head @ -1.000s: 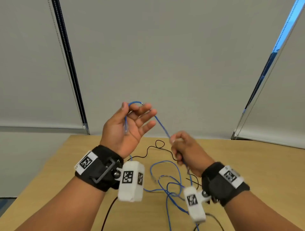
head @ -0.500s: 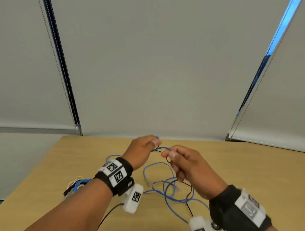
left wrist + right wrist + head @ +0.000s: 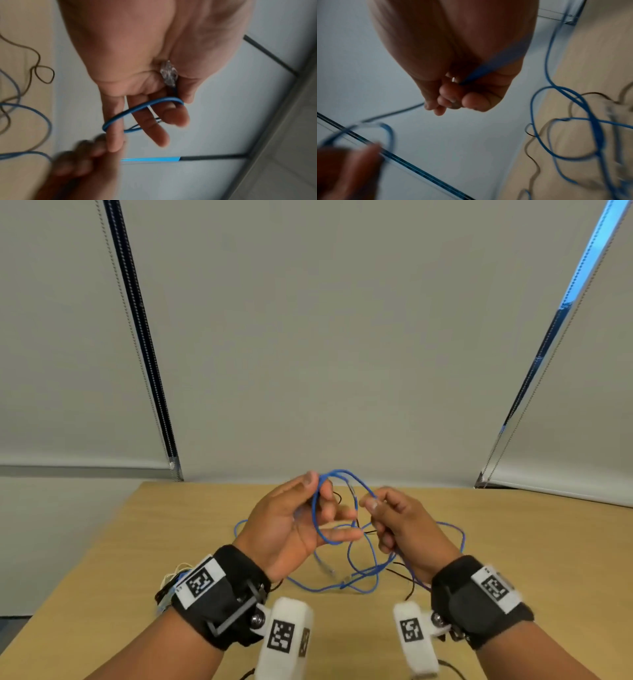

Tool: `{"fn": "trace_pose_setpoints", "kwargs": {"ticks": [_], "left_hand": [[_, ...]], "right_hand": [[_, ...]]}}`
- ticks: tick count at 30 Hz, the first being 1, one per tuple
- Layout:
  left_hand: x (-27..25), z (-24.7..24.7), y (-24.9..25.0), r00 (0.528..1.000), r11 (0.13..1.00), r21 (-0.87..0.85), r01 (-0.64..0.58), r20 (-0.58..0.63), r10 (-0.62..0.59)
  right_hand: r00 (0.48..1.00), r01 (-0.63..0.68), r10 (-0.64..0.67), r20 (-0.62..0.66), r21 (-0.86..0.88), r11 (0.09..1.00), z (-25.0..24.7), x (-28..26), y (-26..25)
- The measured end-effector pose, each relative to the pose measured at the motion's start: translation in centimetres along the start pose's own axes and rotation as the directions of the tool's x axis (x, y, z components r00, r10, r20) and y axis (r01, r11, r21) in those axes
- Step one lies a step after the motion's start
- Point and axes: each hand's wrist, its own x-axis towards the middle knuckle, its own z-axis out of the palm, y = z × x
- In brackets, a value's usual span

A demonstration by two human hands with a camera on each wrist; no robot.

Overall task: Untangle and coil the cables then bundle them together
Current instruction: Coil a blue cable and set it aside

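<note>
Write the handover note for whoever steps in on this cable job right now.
Left hand: thumb pins the clear plug of the blue cable against the palm; one loop lies round its fingers.
Right hand: pinches the same cable just beyond the loop, feeding it.
On the wooden table: the rest of the blue cable in loose loops, crossed with a thin black cable. A small bundle lies behind the left wrist.
Done: first loop. Left: finish coiling blue, free and coil black, bundle all.

A blue cable (image 3: 342, 542) and a thin black cable (image 3: 404, 577) lie on the light wood-coloured surface (image 3: 531, 542). Black wrist straps (image 3: 226, 594) carry white tags with black square patterns. Grey blinds (image 3: 325, 337) behind.
</note>
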Motion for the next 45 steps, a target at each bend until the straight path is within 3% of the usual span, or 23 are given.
{"fn": "trace_pose_setpoints", "kwargs": {"ticks": [3,5,6,8,10,11,12,14,15,16,17,19,22,26,30,35,38,40,42,44,45], "left_hand": [[0.7,-0.1,2.0,0.993,0.987,-0.114,-0.117,-0.003,0.117],[1.4,-0.5,3.1,0.960,0.961,-0.100,-0.258,-0.138,0.243],[1.7,-1.0,3.6,0.921,0.942,-0.060,-0.331,-0.236,0.309],[2.2,-2.4,4.0,0.799,0.896,0.118,-0.429,-0.414,0.437],[2.2,-4.1,3.8,0.671,0.819,0.463,-0.339,-0.491,0.556],[2.0,-4.8,3.5,0.640,0.726,0.653,-0.216,-0.466,0.610],[1.8,-5.4,2.9,0.661,0.607,0.790,-0.087,-0.410,0.628],[1.1,-5.9,1.3,0.791,0.379,0.921,0.091,-0.298,0.534],[0.5,-5.8,0.4,0.852,0.297,0.947,0.124,-0.255,0.457],[0.1,-5.5,-0.4,0.897,0.272,0.953,0.132,-0.232,0.377],[-0.3,-4.9,-1.1,0.929,0.312,0.941,0.129,-0.225,0.295],[-1.0,-3.4,-2.1,0.970,0.495,0.860,0.126,-0.212,0.121],[-1.7,-1.6,-2.5,0.990,0.741,0.660,0.125,-0.131,-0.050],[-2.5,-0.3,-2.1,0.998,0.886,0.459,0.061,-0.024,-0.056],[-1.8,0.2,-0.8,1.000,0.973,0.231,-0.024,0.006,0.023],[0.5,0.8,1.5,0.978,0.983,0.017,-0.181,-0.101,0.181],[2.2,0.5,4.0,0.905,0.931,0.042,-0.362,-0.222,0.362],[3.3,-0.2,5.5,0.818,0.875,0.147,-0.461,-0.311,0.483],[4.1,-1.3,6.4,0.724,0.817,0.327,-0.475,-0.382,0.574],[4.4,-2.5,6.6,0.654,0.690,0.624,-0.367,-0.354,0.668],[4.4,-3.1,6.3,0.648,0.547,0.793,-0.268,-0.272,0.711]], "right_hand": [[0.983,-0.049,0.065,0.169,-0.098,0.994,2.8,-1.9,2.7],[0.962,-0.050,0.101,0.254,-0.201,0.978,4.2,-2.8,3.6],[0.955,-0.036,0.109,0.276,-0.256,0.966,4.7,-3.2,3.6],[0.940,0.007,0.117,0.321,-0.359,0.933,5.1,-3.6,3.1],[0.924,0.059,0.116,0.363,-0.438,0.897,5.1,-4.1,1.9],[0.916,0.102,0.102,0.387,-0.472,0.876,5.0,-4.2,0.9],[0.911,0.160,0.067,0.406,-0.498,0.852,4.8,-4.4,-0.3],[0.919,0.279,-0.066,0.389,-0.523,0.805,4.0,-4.3,-3.0],[0.929,0.315,-0.141,0.343,-0.527,0.789,3.5,-4.0,-4.3],[0.937,0.331,-0.204,0.285,-0.532,0.779,2.9,-3.5,-5.5],[0.942,0.332,-0.245,0.230,-0.537,0.776,2.3,-3.1,-6.4],[0.949,0.314,-0.276,0.151,-0.522,0.793,1.2,-2.1,-7.6],[0.955,0.286,-0.289,0.069,-0.477,0.831,-0.4,-0.8,-7.7],[0.981,0.187,-0.191,0.024,-0.350,0.918,-1.7,0.4,-6.0],[0.991,0.102,-0.081,0.106,-0.209,0.973,-0.7,0.5,-3.9],[0.973,0.039,-0.011,0.232,-0.116,0.992,2.0,-0.2,-1.2],[0.957,-0.081,0.113,0.269,-0.130,0.988,3.4,-1.0,-0.2],[0.944,-0.115,0.144,0.298,-0.115,0.987,3.9,-1.5,0.1],[0.933,-0.099,0.134,0.333,-0.120,0.988,4.3,-1.9,-0.4],[0.920,-0.077,0.124,0.372,-0.138,0.987,4.5,-2.2,-1.2],[0.906,-0.076,0.128,0.403,-0.143,0.987,4.6,-2.3,-1.8]]}}
